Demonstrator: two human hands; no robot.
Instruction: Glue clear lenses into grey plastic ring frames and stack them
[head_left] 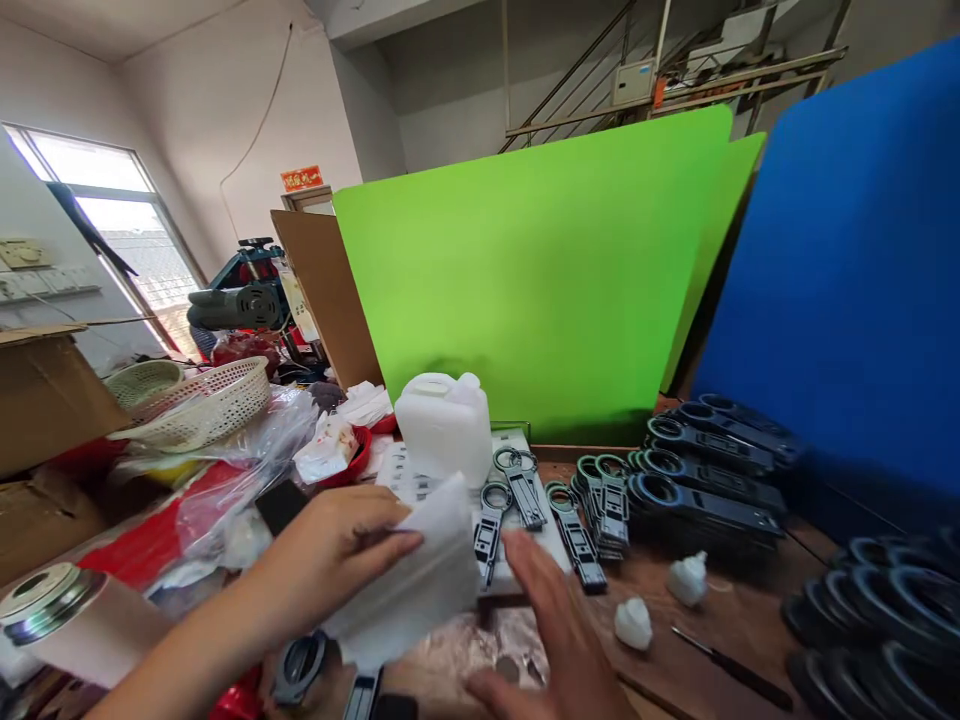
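My left hand (pixel 367 540) pinches a thin white sheet (pixel 420 590) between thumb and fingers, and the sheet hangs over the bench. To its right, my right hand (pixel 551 640) has its fingers spread, with nothing in them. Beyond the hands, dark parts with round rings (pixel 491 525) lie on a white board (pixel 551 550). A white plastic jug (pixel 444 428) stands behind the sheet. Below the sheet, a ringed part (pixel 300 665) and a dark rectangular part (pixel 362 692) are partly hidden.
Stacks of dark ringed parts (pixel 705 510) fill the right side. Two crumpled white wads (pixel 634 623) lie near a thin dark-handled tool (pixel 750 682). A flask (pixel 90 620), plastic bags and a white basket (pixel 202 410) are at left. Green (pixel 525 300) and blue (pixel 862 300) panels stand behind.
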